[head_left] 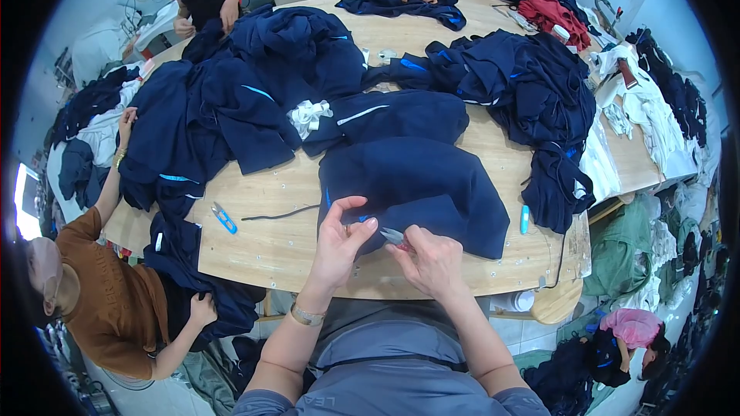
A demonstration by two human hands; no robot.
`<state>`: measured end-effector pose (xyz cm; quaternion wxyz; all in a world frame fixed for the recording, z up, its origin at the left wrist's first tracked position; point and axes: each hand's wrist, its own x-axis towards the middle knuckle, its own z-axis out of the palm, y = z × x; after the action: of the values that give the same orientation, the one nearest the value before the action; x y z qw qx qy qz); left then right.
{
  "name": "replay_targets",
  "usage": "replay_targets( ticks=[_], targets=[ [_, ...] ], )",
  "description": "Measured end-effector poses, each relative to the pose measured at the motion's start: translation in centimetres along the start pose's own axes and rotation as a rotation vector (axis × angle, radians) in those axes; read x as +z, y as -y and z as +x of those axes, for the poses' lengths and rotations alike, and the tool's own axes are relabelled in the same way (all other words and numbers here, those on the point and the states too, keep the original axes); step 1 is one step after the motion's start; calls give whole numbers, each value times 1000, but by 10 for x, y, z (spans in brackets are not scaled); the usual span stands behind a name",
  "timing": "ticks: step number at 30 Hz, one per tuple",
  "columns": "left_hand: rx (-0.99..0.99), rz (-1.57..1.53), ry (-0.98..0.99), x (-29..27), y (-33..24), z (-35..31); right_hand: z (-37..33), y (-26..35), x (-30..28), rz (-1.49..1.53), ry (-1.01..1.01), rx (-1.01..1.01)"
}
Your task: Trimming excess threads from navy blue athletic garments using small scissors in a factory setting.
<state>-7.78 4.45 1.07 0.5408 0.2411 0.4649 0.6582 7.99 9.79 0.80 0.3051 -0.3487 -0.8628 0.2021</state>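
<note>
— What is the left hand (343, 239) doing?

— It pinches the near edge of a navy garment (412, 185), thumb and forefinger closed on the cloth, the other fingers spread and raised.

— And the right hand (432, 258)?

— Just beside it, fingers curled shut around small metal snips (395, 236). The blades point left, toward the left fingertips, at the garment's hem.

— Where does the garment lie?

— Flat on the wooden table (262, 246), right in front of the person, its near edge at the two hands. A second navy piece with a pale stripe (385, 119) lies just behind it.

— What else is on the table?

— Big navy piles to the left (231, 92) and right (524, 85), a white bundle (308, 117) between them, blue clippers (224, 218) on bare wood to the left, and a dark cord (281, 214) beside them.

— Others nearby?

— A person in brown (108, 300) at the left edge handles navy cloth; two more work at the far end.
</note>
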Motion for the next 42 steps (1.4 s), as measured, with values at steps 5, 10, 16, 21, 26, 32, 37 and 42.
replay_targets(
  ticks=[5, 10, 16, 21, 26, 32, 37, 42],
  targets=[
    [-6, 5, -6, 1, 1, 1, 0, -1, 1, -45, -9, -25],
    [-98, -112, -51, 3, -3, 3, -3, -5, 2, -38, -32, 11],
    [-143, -169, -41, -3, 1, 5, -2, -5, 2, -84, -9, -26],
    [-141, -162, -33, -2, 2, 5, 0, -4, 3, -85, -23, -34],
    [-122, -145, -37, -5, 5, 6, -1, -11, 4, 74, -55, 49],
    [-90, -97, -89, -9, 14, 14, -2, -55, 13, 677, -236, 505],
    [-189, 732, 529, -25, 14, 0, -4, -71, 14, 581, -257, 513],
    [-336, 1073, 850, -30, 25, -25, -7, -71, 18, 409, -151, 518]
  ],
)
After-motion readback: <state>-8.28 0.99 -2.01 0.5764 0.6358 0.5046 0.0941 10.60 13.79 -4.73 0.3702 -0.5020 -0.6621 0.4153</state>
